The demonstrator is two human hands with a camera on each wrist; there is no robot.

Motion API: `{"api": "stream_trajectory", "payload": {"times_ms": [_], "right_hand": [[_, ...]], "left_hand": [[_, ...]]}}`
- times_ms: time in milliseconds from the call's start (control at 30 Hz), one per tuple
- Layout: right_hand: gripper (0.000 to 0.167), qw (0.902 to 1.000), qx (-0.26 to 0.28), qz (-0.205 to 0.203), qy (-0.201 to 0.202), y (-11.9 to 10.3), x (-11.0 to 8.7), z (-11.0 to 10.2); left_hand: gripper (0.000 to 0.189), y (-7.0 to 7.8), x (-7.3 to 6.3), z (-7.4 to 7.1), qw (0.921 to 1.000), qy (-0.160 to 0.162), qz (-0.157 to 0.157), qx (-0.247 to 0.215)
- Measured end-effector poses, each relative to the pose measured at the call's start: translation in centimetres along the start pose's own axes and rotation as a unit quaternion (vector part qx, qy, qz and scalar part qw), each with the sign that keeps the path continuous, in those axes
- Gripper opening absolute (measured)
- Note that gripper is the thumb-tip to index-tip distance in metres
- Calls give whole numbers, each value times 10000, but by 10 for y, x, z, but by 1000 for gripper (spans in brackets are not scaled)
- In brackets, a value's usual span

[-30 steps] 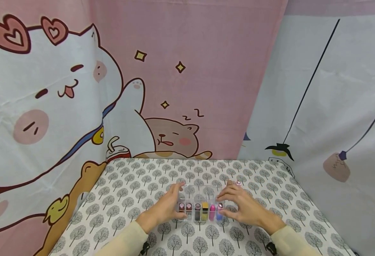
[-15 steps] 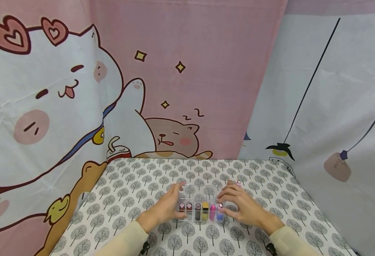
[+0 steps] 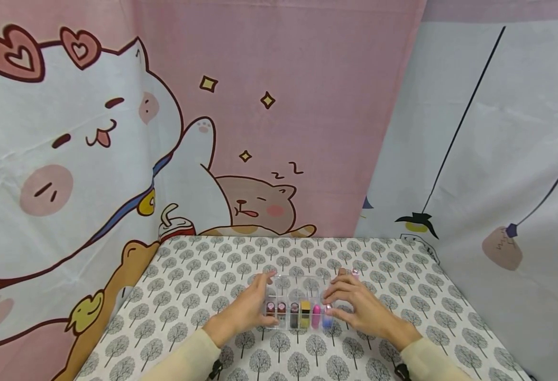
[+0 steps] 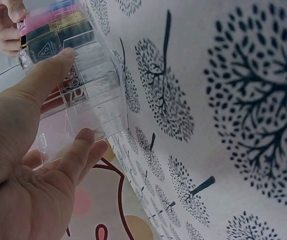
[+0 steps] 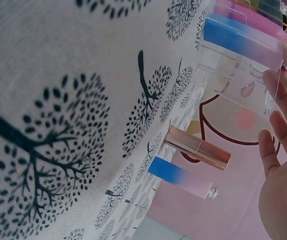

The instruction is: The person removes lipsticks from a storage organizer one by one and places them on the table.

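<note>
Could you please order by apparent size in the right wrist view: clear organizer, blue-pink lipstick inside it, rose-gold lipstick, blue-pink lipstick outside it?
Clear organizer
Blue-pink lipstick inside it
Rose-gold lipstick and blue-pink lipstick outside it: too alike to rank

Clear compartmented organizer (image 3: 300,297), lower centre of the head view
Six lipsticks (image 3: 305,318) stand in its near row, dark red leftmost, blue rightmost.

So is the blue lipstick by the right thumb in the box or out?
In: the blue lipstick stands in the front row of the clear box, beside the bright pink lipstick.
</note>
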State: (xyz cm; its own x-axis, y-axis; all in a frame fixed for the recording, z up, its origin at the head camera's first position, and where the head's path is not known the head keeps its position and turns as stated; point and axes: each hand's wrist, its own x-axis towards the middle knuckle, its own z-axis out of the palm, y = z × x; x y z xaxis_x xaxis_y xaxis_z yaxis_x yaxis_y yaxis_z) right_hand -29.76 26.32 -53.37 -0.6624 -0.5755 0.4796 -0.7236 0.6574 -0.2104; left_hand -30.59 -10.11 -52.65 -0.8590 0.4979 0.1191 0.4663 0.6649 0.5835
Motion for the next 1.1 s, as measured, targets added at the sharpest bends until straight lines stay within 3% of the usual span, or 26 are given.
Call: {"api": "stream_trajectory", "payload": {"times_ms": [267,1100], "right_hand": [[23,9997,114,-96,208,-2,-2,1],[22,9985,536,74,-82,-4,-2,-5]], "left_hand": [[131,-2,2,2,9999,45,53,-96],[131,-1,1,0,10000,83,46,23]]}}
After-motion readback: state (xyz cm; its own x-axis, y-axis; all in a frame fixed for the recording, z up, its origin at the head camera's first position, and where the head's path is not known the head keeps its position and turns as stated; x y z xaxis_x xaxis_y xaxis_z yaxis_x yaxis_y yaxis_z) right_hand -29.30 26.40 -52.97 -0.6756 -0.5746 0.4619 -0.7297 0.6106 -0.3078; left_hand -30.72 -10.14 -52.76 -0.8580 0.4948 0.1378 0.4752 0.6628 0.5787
